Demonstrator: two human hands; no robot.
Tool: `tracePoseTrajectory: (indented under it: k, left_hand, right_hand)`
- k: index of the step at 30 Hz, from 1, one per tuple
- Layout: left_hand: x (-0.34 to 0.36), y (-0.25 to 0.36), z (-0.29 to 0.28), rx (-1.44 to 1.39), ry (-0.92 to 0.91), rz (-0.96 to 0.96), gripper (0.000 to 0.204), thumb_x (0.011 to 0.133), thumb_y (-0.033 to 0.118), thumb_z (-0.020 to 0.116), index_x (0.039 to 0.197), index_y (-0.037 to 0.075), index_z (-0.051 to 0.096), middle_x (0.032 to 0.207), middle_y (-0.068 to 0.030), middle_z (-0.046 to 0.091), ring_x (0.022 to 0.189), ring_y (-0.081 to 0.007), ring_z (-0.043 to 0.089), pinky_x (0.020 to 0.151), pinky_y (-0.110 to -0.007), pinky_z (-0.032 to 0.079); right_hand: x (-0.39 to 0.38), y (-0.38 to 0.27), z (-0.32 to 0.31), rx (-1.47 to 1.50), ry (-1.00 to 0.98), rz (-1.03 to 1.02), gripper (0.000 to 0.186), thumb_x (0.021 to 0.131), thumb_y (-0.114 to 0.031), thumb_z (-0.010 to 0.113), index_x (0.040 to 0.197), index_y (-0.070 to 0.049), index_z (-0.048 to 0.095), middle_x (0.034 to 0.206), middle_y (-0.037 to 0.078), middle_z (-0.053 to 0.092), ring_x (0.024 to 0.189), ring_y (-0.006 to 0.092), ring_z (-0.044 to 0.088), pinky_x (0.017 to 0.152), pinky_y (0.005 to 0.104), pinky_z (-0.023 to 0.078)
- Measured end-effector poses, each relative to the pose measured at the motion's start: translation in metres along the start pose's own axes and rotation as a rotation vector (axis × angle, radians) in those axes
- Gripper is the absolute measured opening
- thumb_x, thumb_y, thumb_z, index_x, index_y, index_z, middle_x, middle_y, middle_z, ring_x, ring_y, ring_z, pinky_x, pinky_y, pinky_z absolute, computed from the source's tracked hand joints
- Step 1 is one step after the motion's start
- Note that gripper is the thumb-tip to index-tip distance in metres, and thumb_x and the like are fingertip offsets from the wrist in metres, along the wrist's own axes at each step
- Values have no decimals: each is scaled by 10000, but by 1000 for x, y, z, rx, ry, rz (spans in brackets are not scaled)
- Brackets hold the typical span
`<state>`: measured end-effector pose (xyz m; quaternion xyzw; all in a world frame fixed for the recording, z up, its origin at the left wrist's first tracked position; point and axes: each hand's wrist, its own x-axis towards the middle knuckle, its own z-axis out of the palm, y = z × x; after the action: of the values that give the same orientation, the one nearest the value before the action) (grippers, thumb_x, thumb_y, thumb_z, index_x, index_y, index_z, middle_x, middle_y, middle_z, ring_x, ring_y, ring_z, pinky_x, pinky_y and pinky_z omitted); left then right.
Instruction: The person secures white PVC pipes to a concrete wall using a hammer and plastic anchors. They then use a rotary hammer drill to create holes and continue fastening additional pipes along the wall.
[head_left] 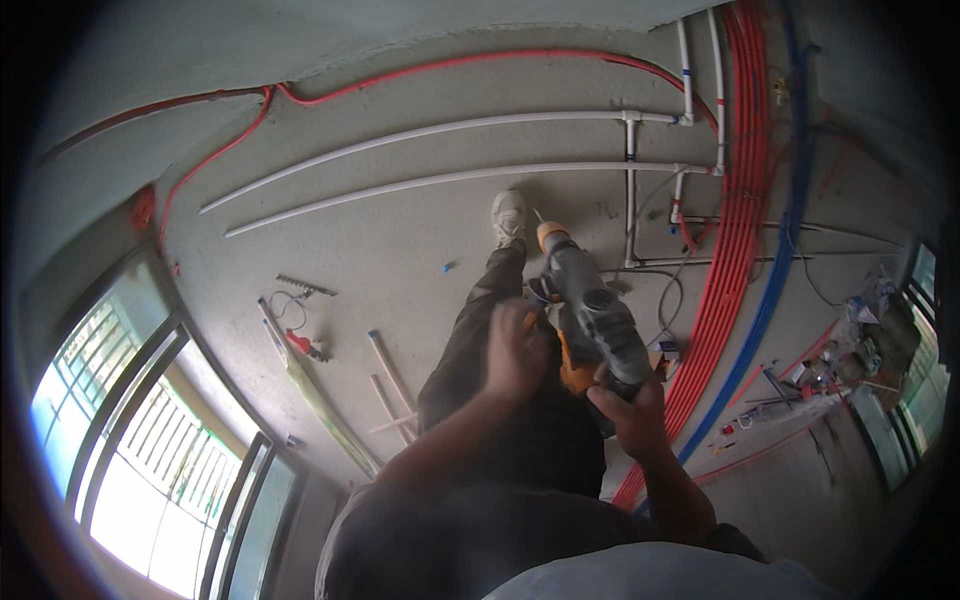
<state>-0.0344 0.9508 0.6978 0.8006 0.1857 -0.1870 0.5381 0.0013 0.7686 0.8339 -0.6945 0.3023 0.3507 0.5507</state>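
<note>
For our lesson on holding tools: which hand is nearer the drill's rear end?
Right: the right hand is on the drill's rear end; the left hand, blurred, is farther forward, to its left.

One head-worn fisheye looks steeply downward. Left hand (516, 352) and right hand (632, 406) appear near, the floor (400, 260) farther below.

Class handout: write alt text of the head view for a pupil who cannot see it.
A right hand holds a grey and orange power drill by its rear, with the blurred left hand close beside it, contact unclear. White pipes, bundled red lines and blue lines run along the grey floor.
</note>
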Motion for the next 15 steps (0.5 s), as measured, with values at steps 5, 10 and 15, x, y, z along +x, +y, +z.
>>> tracePoseTrajectory:
  k: [5,10,15]
  left_hand:
    - [88,-106,1,-598,-174,-371,694,841,18,726,1505,7,526,1072,-115,674,807,-238,656,695,-367,537]
    - [137,-120,31,-1003,-244,-532,809,822,-25,631,1608,30,450,783,-51,627,527,-115,517,481,-282,382]
    - [177,-133,51,-864,-229,-388,746,842,-50,589,1576,-44,459,693,-46,584,497,-123,484,542,-289,438]
  right_hand:
    - [36,-30,7,22,-150,14,400,921,-148,797,1254,-12,624,1069,89,720,944,179,703,857,366,569]
    - [72,-32,18,-270,-144,-199,420,932,-137,794,1289,7,626,1072,140,737,1015,258,716,970,414,557]
    - [139,-33,-10,-69,-248,-129,370,891,-139,808,1208,-20,660,975,82,744,882,183,715,860,383,585]
